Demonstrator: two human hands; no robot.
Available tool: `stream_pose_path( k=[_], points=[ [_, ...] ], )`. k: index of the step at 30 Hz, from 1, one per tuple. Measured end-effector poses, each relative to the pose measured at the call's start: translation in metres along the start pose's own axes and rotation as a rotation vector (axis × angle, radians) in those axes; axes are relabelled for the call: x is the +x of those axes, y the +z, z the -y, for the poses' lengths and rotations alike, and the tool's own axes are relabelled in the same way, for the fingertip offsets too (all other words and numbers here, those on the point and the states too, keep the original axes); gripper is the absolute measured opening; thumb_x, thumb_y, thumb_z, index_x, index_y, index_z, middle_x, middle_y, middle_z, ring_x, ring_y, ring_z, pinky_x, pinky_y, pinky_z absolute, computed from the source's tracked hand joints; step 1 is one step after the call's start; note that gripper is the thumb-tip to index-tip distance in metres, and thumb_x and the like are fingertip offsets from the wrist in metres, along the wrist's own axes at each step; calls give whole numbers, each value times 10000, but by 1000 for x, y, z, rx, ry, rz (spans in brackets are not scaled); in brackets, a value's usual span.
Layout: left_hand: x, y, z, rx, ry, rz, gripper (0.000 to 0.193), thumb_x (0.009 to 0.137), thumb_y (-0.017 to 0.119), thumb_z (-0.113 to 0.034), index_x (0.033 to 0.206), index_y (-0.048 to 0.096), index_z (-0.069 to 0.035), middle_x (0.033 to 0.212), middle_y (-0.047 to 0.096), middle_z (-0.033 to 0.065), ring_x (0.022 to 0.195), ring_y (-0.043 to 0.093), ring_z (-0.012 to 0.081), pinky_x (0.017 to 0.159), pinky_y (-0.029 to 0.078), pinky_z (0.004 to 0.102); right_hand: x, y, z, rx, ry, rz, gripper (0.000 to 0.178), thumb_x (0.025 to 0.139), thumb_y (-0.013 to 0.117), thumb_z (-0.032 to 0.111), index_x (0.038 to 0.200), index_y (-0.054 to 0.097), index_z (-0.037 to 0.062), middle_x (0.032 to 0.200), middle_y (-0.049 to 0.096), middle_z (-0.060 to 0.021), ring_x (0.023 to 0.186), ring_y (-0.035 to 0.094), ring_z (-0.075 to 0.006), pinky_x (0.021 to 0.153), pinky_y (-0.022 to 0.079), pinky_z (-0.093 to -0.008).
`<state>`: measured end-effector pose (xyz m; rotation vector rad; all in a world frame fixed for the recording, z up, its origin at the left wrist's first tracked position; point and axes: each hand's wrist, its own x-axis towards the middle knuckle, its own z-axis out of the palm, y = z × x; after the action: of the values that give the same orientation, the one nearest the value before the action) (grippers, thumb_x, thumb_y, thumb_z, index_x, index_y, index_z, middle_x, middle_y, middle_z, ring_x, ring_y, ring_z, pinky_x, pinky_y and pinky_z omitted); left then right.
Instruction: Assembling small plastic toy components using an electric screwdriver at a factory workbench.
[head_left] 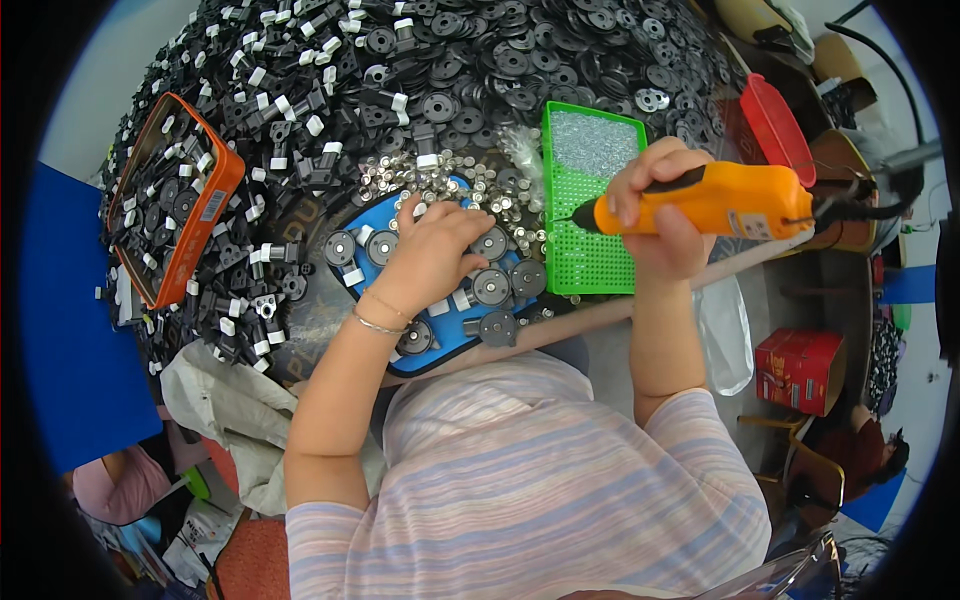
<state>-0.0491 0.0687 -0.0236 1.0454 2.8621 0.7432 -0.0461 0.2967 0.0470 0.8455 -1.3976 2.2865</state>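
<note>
My left hand [435, 250] lies palm down over a blue board [455, 335], fingers spread, with their tips by a pile of small shiny metal pieces [400, 178]. Round dark wheel parts [490, 287], some with white blocks, sit on the board around that hand; what is under the palm is hidden. My right hand [660, 205] is wrapped round an orange electric screwdriver [745, 200] with a cord at its back end. The screwdriver's dark tip points left, above a green perforated tray [595, 275]. Small silvery screws [595, 140] fill the tray's far part.
Black-and-white parts [285, 105] are heaped at the far left, black discs [560, 60] at the far middle. An orange-rimmed basket [225, 180] stands left, a red basket [775, 125] right. A red carton [800, 370] is lower right. Other people sit at both lower sides.
</note>
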Motion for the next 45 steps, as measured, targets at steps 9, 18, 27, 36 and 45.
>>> stream_pose_path(
  k=[9,18,27,36,45],
  points=[
    [-3,2,1,84,10,-13,453,682,692,-230,1113,575,-157,1106,576,-31,1065,476,177,995,177,516,-11,51,-37,-90,151,153,289,718,665,83,932,494,-8,844,477,-123,574,530,-153,522,441,-235],
    [-4,1,1,78,3,-25,427,687,685,-231,1097,578,-183,1097,578,-54,1051,482,167,988,181,523,-9,56,-45,-92,205,172,264,717,644,63,922,498,-18,857,480,-121,611,524,-142,540,441,-227],
    [-2,-1,0,87,12,-26,413,661,700,-220,1058,593,-192,1054,594,-79,1001,495,150,987,191,521,-17,50,-59,-181,183,170,241,701,650,64,883,506,-2,862,490,-116,661,516,-130,565,437,-213],
    [1,-2,-1,47,-11,-10,437,652,707,-210,1072,599,-169,1047,602,-58,1013,490,151,999,180,521,-2,41,-26,-122,36,200,300,734,671,145,932,507,-9,876,489,-134,600,528,-153,555,477,-249],
    [1,-2,-3,21,-19,-5,433,670,698,-219,1086,594,-159,1075,597,-39,1055,482,166,1005,167,531,-8,-18,-9,-114,58,-209,249,689,586,-68,924,510,-34,815,542,-108,609,547,-128,550,469,-229]
  ],
)
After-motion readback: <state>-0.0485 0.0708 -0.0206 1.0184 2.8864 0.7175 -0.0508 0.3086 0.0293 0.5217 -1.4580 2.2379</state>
